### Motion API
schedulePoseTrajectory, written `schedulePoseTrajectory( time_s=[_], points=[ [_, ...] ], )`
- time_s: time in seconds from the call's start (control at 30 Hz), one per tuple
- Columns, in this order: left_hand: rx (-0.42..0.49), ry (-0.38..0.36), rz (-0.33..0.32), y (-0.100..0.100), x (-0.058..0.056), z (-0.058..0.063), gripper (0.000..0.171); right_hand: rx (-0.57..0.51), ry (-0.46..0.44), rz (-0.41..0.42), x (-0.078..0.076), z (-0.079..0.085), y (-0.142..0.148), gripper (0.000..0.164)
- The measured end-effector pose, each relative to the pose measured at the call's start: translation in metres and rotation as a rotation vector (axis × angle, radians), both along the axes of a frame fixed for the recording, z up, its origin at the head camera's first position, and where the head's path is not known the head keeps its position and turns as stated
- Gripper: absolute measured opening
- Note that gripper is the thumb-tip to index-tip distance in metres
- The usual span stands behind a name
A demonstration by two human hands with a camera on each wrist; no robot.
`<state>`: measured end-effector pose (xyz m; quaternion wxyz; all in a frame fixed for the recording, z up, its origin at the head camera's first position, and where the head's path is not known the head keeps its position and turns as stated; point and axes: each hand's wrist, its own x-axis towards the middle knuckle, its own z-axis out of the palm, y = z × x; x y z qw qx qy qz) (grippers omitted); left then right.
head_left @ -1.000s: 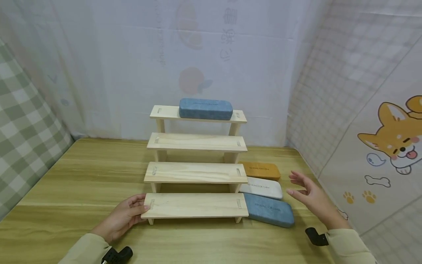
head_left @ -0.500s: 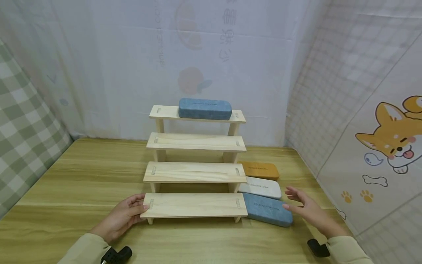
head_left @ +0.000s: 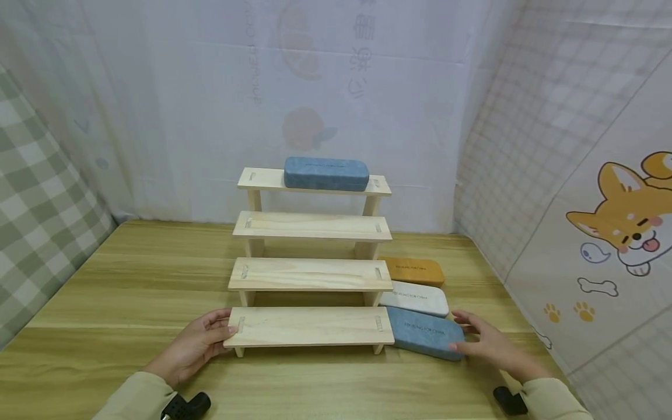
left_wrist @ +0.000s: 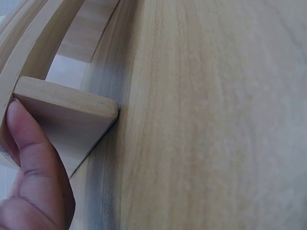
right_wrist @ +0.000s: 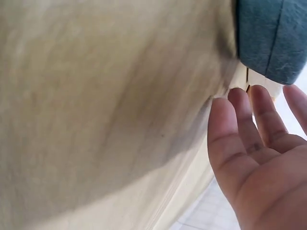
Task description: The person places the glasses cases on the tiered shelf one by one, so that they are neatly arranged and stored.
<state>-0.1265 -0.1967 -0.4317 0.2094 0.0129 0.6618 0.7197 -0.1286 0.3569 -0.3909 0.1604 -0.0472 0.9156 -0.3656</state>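
Observation:
A wooden tiered display stand (head_left: 310, 326) stands mid-table in the head view. My left hand (head_left: 195, 345) grips the left end of its lowest shelf, the thumb on top; the left wrist view shows fingers at the shelf's edge beside a leg (left_wrist: 72, 98). To the right of that shelf lies a blue glasses case (head_left: 422, 331). At its right end is my right hand (head_left: 488, 345), thumb and fingers spread around the corner. In the right wrist view, the fingertips (right_wrist: 221, 112) sit just short of the blue case (right_wrist: 268, 38); whether the thumb touches it is unclear.
Behind the near blue case lie a white case (head_left: 420, 298) and an orange case (head_left: 415, 271), both partly hidden by the stand. Another blue case (head_left: 326, 174) rests on the top shelf. Cloth curtains (head_left: 184, 116) border the table (head_left: 131, 280) at back and sides.
My right hand has moved down and left, from beside the white case to the right end of the near blue case. The left hand and the stand keep their place.

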Motion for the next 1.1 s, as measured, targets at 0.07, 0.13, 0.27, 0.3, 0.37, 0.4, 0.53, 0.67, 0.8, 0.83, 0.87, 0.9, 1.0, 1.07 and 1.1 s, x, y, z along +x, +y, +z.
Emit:
schedulePoseTrajectory(
  time_s=[0.07,0.13,0.27,0.3,0.37,0.4,0.53,0.67,0.8,0.83,0.87,0.9,1.0,1.07,1.1],
  points=[
    [0.001,-0.001,-0.002,0.000,0.000,0.000,0.073,0.012,-0.009,0.008,0.000,-0.002,0.001,0.083],
    [-0.002,-0.001,-0.005,0.000,0.000,0.000,0.073,0.012,-0.014,0.017,0.001,-0.003,0.001,0.085],
    [-0.005,-0.003,-0.006,0.001,0.000,0.001,0.073,0.035,-0.001,0.023,0.001,-0.004,-0.001,0.088],
    [-0.006,-0.003,-0.005,0.001,0.000,0.001,0.073,0.043,0.009,0.024,0.001,-0.005,-0.001,0.088],
    [-0.005,-0.004,-0.002,0.001,0.001,0.001,0.073,0.054,0.030,0.027,0.002,-0.007,-0.003,0.089],
    [-0.004,-0.004,-0.002,0.001,0.001,0.001,0.073,0.055,0.046,0.034,0.002,-0.008,-0.003,0.089],
    [-0.005,-0.001,0.002,0.001,0.001,0.001,0.073,0.063,0.110,0.062,0.003,-0.012,-0.005,0.089],
    [-0.008,0.004,0.006,0.001,0.001,0.001,0.072,0.075,0.142,0.083,0.003,-0.013,-0.006,0.091],
    [-0.002,0.003,0.005,0.001,0.001,0.001,0.072,0.078,0.132,0.077,0.003,-0.012,-0.007,0.092],
    [-0.001,0.003,0.004,0.001,0.001,0.001,0.072,0.077,0.125,0.073,0.003,-0.012,-0.007,0.092],
    [0.000,0.002,0.004,0.000,0.001,0.002,0.072,0.076,0.122,0.070,0.003,-0.012,-0.008,0.092],
    [0.000,0.002,0.004,0.000,0.001,0.002,0.072,0.075,0.117,0.066,0.002,-0.012,-0.008,0.092],
    [-0.002,0.003,0.002,0.000,0.001,0.002,0.072,0.066,0.101,0.053,0.002,-0.011,-0.008,0.090],
    [-0.002,0.002,0.001,0.000,0.001,0.002,0.072,0.062,0.087,0.043,0.001,-0.011,-0.008,0.090],
    [-0.001,0.001,0.000,0.001,0.001,0.002,0.072,0.061,0.083,0.037,0.001,-0.011,-0.008,0.090]
  ],
)
